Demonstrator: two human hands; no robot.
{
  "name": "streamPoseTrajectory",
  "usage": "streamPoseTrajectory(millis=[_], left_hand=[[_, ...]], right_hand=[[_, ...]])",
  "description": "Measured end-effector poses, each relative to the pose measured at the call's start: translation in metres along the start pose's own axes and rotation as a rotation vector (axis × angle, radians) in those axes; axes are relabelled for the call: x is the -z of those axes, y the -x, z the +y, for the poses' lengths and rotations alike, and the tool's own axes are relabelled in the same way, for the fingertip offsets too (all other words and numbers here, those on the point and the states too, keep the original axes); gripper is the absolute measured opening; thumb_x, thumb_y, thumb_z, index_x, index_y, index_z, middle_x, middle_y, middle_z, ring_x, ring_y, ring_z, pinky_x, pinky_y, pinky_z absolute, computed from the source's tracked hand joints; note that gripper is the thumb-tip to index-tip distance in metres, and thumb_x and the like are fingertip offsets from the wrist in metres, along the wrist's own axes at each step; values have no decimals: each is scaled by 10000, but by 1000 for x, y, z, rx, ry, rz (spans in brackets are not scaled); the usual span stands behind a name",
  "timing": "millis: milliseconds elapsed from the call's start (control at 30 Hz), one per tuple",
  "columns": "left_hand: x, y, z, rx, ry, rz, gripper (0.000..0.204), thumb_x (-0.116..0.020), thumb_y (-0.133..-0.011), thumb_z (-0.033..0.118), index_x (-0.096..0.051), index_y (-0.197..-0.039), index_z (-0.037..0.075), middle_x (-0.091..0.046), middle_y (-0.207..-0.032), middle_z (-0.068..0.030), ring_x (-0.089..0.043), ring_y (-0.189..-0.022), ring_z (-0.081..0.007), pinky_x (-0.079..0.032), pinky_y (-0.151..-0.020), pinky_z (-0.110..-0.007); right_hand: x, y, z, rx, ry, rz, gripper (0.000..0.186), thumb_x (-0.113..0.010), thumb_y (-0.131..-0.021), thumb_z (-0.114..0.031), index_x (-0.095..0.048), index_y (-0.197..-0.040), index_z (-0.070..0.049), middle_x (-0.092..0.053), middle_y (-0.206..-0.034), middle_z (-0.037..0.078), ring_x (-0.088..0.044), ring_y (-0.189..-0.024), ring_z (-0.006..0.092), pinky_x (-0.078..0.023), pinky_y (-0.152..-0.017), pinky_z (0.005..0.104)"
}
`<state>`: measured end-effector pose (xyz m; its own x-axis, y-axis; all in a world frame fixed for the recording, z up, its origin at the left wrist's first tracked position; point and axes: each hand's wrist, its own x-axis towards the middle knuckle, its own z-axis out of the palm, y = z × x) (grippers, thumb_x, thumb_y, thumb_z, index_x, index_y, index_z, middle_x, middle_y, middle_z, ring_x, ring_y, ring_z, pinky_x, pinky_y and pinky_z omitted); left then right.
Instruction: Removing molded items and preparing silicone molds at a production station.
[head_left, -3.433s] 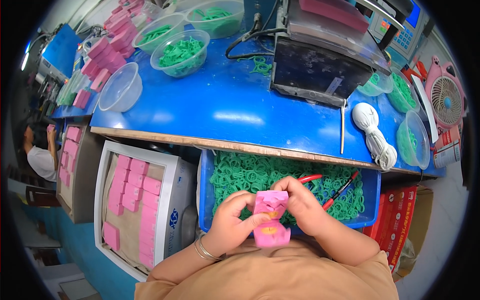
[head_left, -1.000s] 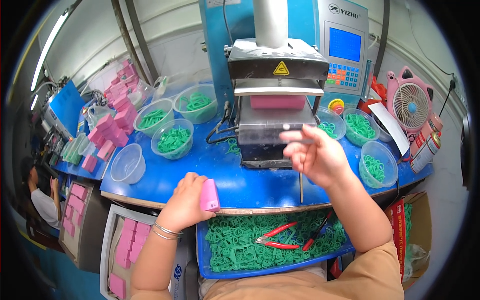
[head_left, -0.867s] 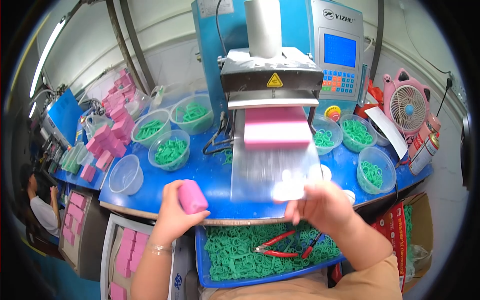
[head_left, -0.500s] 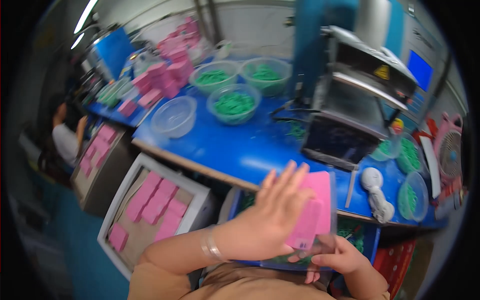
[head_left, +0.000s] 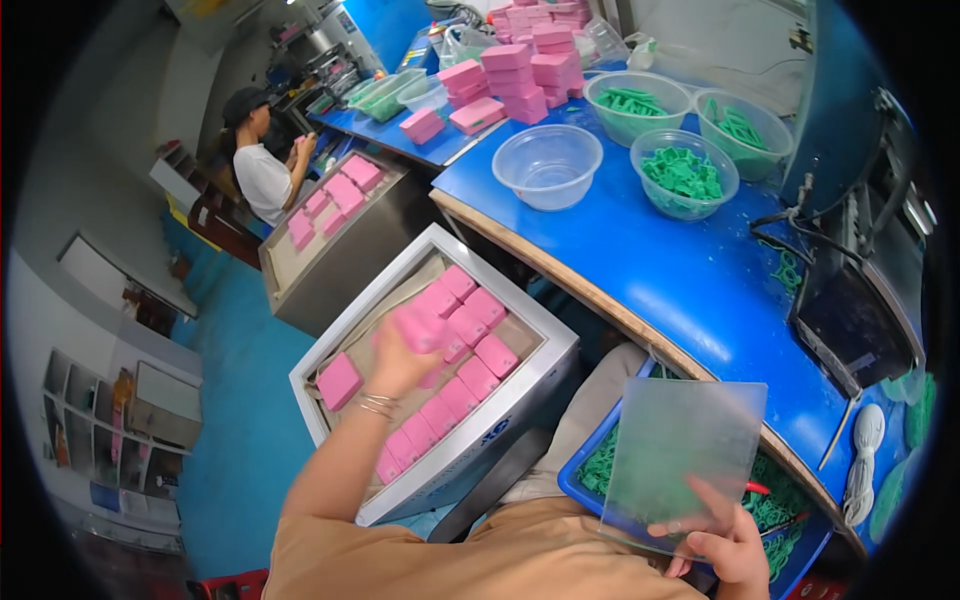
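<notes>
A single fisheye view from the person's head looks steeply down and leftward, close over both hands: the box of pink blocks (head_left: 440, 370) lies beneath the left, the blue desk (head_left: 660, 260) curving beyond the right.

The scene was brightly and evenly lit from overhead, with no harsh shadows on the blue workbench (head_left: 660, 250). Soft glare showed on the clear empty bowl (head_left: 548, 165) and on the frosted plastic sheet (head_left: 680, 460), which veiled whatever lay behind it. The left hand (head_left: 400, 360) and the pink block (head_left: 418, 325) in it were smeared by motion blur; the right hand (head_left: 725, 545) was sharper. Fisheye distortion bent the bench edge strongly. A black vignette ringed the circular picture, and detail softened toward the rim.
</notes>
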<state>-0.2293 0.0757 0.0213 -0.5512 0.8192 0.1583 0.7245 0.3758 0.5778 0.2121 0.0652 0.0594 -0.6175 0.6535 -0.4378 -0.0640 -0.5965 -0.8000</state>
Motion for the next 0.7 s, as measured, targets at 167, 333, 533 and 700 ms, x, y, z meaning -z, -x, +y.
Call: streamPoseTrajectory(millis=[167,333,533,700], left_hand=[[43,21,-118,240,-127,-282,656,-750,-527,158,-464,-1099,12,-548,-1050,-182,-544,-1014,-293,-447,-863,-353],[58,57,-177,88,-435,-394,794,-786,-467,224,-447,-1151,7,-488,-1142,-209,-487,-1074,-334,-392,-932,-372],[28,49,-142,-13,-806,-128,787,-804,-493,229,-446,-1159,10,-417,-1203,-197,-382,-1144,-373,-319,-967,-418],[18,35,-4,-259,-283,31,818,-851,-490,226,-439,-1159,0,-431,-1176,-180,-434,-1074,-336,-360,-923,-410]], right_hand=[[-10,-1,-10,21,-58,87,598,-523,-773,-50,-312,-1332,-15,-609,-924,268,-595,-542,261,-495,-499,310],[-4,-17,-9,-43,-109,46,776,-570,-796,-95,-104,-1409,0,-547,-1072,339,-627,-615,252,-527,-566,305],[-6,-11,-12,-2,-157,151,795,-607,-780,-129,-133,-1405,-1,-565,-1041,327,-626,-596,256,-526,-547,295],[-5,-33,6,25,-207,-66,659,-464,-810,8,-200,-1409,-71,-550,-1090,294,-627,-667,317,-514,-638,367]])
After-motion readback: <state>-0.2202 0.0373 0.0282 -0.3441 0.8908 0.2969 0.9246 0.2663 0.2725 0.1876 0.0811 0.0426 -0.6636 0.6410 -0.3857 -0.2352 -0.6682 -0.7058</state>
